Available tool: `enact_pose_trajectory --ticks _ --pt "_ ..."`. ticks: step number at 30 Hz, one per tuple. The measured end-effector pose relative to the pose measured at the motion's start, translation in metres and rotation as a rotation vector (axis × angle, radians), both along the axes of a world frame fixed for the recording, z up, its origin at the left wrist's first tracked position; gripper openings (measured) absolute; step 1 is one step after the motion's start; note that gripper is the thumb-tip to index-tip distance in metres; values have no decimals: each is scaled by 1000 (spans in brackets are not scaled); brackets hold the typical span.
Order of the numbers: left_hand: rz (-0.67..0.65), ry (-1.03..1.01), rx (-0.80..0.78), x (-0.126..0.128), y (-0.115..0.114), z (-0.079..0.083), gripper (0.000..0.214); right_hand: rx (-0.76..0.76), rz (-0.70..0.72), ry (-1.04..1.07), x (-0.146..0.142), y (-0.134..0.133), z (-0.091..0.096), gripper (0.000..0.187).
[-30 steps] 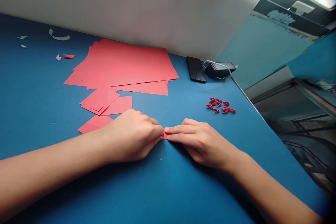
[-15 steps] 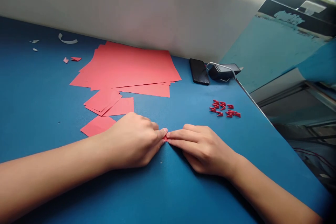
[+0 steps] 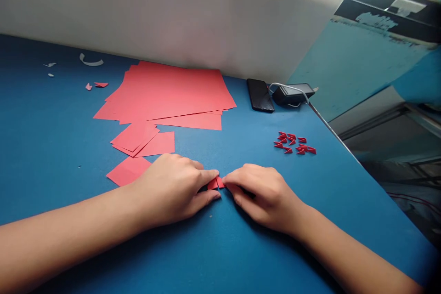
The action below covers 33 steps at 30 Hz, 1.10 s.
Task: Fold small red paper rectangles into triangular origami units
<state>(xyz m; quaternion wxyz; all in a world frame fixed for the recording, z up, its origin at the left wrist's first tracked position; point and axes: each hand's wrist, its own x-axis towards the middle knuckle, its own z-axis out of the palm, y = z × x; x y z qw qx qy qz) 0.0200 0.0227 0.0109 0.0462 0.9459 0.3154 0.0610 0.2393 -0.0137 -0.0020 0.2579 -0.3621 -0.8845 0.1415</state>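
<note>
As fingers (image 3: 206, 175) of the left hand (image 3: 168, 190) and right hand (image 3: 263, 197) pinch a red paper fold (image 3: 216, 183), cut squares (image 3: 129, 171) lie nearby.

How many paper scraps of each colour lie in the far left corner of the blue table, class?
White scraps: 3
Red scraps: 2
Total: 5
</note>
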Motion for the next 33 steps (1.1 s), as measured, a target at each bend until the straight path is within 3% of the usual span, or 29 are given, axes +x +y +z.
enact_pose_trajectory --ticks 5,8,14,17,24,33 --pt "87 -48 -55 0 3 -2 27 -133 -232 20 -10 -2 -2 11" --pt "98 -83 -84 0 3 -2 28 -198 -329 -17 -14 -4 1 16" --pt "103 -256 -212 1 6 -2 16 -292 -336 57 -16 -2 7 16" --pt "67 -308 -162 2 7 -7 16 -384 -336 171 -15 0 12 15" --pt "-32 -520 50 6 2 -16 13 -762 -376 528 -16 -2 21 16" --pt "-173 -652 175 7 -1 -12 14 -865 -431 669 -18 -3 23 10"
